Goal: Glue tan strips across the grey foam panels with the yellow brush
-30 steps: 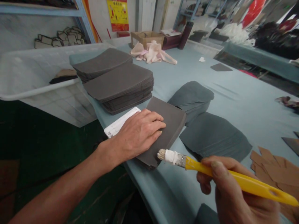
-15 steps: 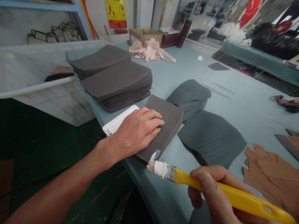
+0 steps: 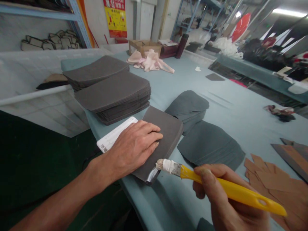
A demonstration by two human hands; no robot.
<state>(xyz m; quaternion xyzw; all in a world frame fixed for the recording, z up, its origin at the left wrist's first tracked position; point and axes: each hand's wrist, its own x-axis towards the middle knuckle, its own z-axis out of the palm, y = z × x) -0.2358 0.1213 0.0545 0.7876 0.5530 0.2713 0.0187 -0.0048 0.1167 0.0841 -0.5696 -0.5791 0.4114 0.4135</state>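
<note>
Foam sheets [image 3: 169, 136] under left fingers [image 3: 149, 131]

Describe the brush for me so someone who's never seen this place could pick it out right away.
On the long pale blue work table, find the near edge, where a left hand presses down on a stack of dark grey foam sheets. Just beyond that stack's near corner is the brush, held in a right hand. It stands out by its bright yellow handle and white-coated head.
</note>
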